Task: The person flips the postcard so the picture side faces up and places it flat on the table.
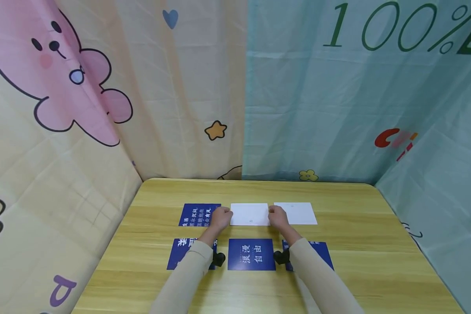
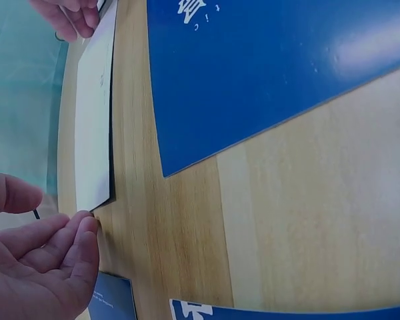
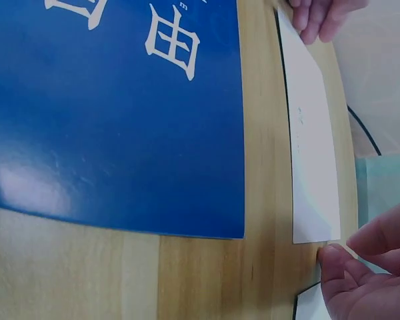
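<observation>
A white card (image 1: 249,213) lies in the middle of the back row on the table, a hand at each short end. My left hand (image 1: 222,218) has its fingertips right at the card's left end; in the left wrist view its thumb (image 2: 17,195) stands apart from the fingers. At the opposite end, my right hand (image 1: 278,216) brings loosely bent fingertips to the edge, and the right wrist view shows a gap below the thumb (image 3: 380,233). Beside the right hand lies another white card (image 1: 300,213). A blue card with white writing (image 1: 194,215) is partly behind the left hand.
The front row has three blue cards: a left one (image 1: 176,254) and a right one (image 1: 322,253), both partly covered by the sleeves, and a middle one (image 1: 252,257) between the forearms. Printed curtains (image 1: 188,87) enclose the wooden table (image 1: 377,244) at the back and sides.
</observation>
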